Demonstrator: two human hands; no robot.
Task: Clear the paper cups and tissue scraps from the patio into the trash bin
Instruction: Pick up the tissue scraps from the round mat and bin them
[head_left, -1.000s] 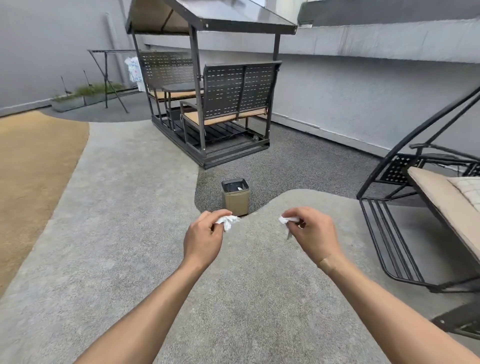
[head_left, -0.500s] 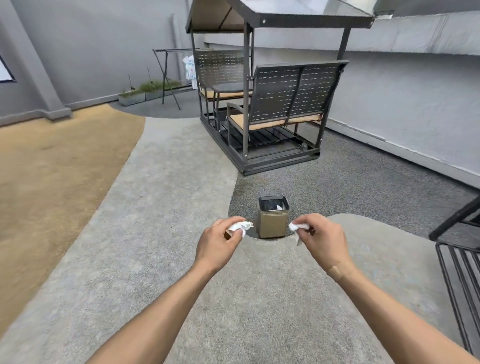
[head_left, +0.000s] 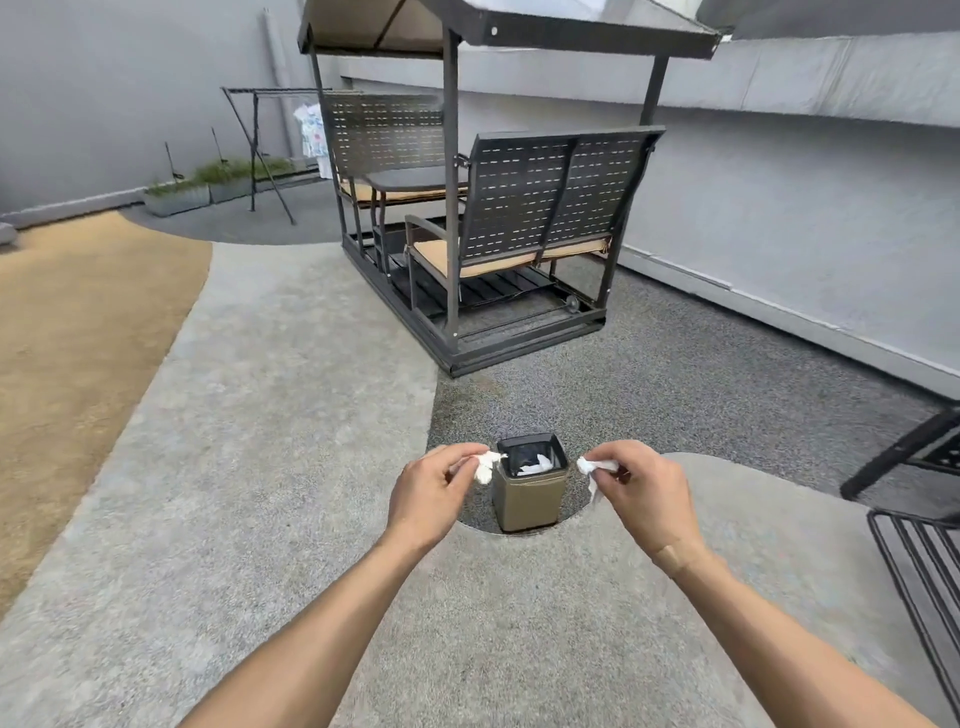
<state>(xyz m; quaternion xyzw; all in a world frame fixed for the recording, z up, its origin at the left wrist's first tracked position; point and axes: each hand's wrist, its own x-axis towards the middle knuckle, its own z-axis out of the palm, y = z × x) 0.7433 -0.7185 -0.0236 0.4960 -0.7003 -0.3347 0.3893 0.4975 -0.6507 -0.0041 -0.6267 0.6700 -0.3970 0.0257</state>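
- The left hand (head_left: 423, 493) is raised in front of the person, its fingers (head_left: 457, 457) curled in and pinched shut on a white tissue scrap (head_left: 485, 464).
- That scrap sticks out past the fingertips toward the bin (head_left: 529, 493), just beside the bin's left rim.
- The right hand (head_left: 649, 493) mirrors it, thumb and fingers closed on a second scrap (head_left: 594, 470).
- A thin tail of the second scrap hangs below the right fingertips, just beside the bin's right rim.
- The bin stands upright on the ground between the two sets of fingertips and beyond them, a small square tan can with a dark liner.
- White paper (head_left: 535, 464) already lies inside the bin, showing through its open top.
- Whether either scrap is over the opening or only lined up with it cannot be told from this view.
- A plaster (head_left: 675, 555) crosses the right wrist, behind the closed fingers.
- Well beyond the fingertips stands a roofed glider bench (head_left: 519, 218) with tan cushions.
- Far off beyond the left fingers are a drying rack (head_left: 260, 140) and planters (head_left: 179, 197) by the grey wall.
- To the right of the right fingers, a dark metal frame (head_left: 914, 457) enters from the edge.
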